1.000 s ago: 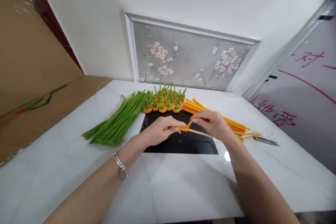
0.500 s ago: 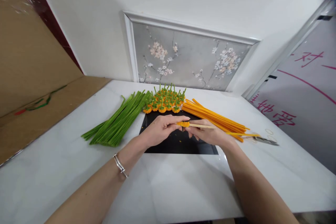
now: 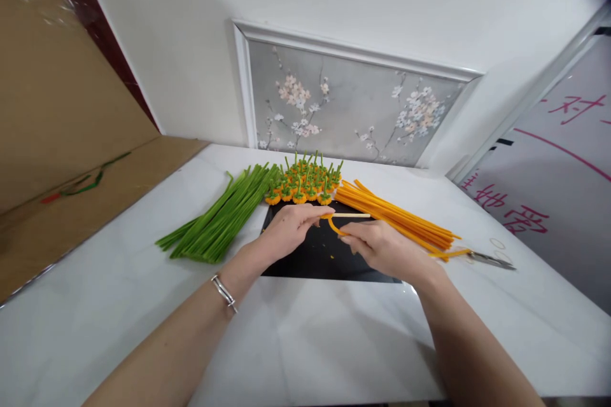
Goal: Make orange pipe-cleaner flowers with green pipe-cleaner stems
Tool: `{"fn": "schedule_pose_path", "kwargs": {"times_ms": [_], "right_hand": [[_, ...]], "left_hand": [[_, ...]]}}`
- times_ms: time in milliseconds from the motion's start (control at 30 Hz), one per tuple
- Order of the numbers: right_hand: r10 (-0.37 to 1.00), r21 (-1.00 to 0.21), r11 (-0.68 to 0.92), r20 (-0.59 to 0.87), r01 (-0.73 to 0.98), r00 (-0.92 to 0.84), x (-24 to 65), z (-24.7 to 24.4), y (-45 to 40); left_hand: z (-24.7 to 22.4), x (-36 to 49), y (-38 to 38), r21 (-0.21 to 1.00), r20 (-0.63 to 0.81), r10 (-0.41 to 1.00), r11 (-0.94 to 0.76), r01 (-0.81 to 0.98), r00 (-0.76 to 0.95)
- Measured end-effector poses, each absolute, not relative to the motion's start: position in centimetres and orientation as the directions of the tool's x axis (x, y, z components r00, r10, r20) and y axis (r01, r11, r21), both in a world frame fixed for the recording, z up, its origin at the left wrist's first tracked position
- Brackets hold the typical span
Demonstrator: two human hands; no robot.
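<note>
My left hand [image 3: 291, 229] pinches one end of a thin pale stick [image 3: 356, 215], which points to the right. An orange pipe cleaner [image 3: 334, 227] is bent around the stick near my left fingertips and curves down to my right hand [image 3: 377, 244], closed on its other part. Both hands are above a black mat [image 3: 324, 261]. Behind them stand several small orange and green pieces [image 3: 305, 181] with upright green stems. A bundle of green pipe cleaners [image 3: 219, 216] lies to the left, and a bundle of orange pipe cleaners [image 3: 401, 216] to the right.
Scissors [image 3: 491, 259] lie on the white table [image 3: 296, 337] at the right, beside thin loops. Cardboard [image 3: 71, 197] is at the left. A wall with a framed flower panel [image 3: 348, 102] stands behind, and a board with red writing [image 3: 563, 159] at the right.
My right hand has moved down and away from the stick, drawing out a curved length of orange pipe cleaner. The stick's right part is now uncovered. The view has shifted slightly.
</note>
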State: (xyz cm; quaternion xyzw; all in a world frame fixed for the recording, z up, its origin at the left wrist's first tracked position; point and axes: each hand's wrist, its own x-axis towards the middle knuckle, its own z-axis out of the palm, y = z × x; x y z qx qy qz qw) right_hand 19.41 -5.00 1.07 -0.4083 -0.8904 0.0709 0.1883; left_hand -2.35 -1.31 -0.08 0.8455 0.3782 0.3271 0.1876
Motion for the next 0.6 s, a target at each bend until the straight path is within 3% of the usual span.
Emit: {"fn": "schedule_pose_path", "kwargs": {"times_ms": [167, 367, 467, 600], "right_hand": [[0.711, -0.299, 0.677, 0.502, 0.673, -0.492, 20.1, 0.9, -4.3], [0.686, -0.380, 0.678, 0.636, 0.630, -0.354, 20.4, 1.3, -3.8], [0.728, -0.475, 0.654, 0.608, 0.588, -0.318, 20.9, 1.2, -3.3], [0.831, -0.638, 0.556, 0.415, 0.532, -0.371, 22.1, 0.4, -2.1]], "left_hand": [[-0.2, -2.4, -1.2, 0.556, 0.392, 0.748, -0.657, 0.510, 0.536], [0.4, -2.3, -1.7, 0.584, 0.345, 0.721, -0.666, 0.464, 0.601], [0.7, -2.2, -2.0, 0.609, 0.314, 0.699, -0.667, 0.429, 0.642], [0.7, -2.1, -2.2, 0.671, 0.277, 0.674, -0.646, 0.364, 0.685]]}}
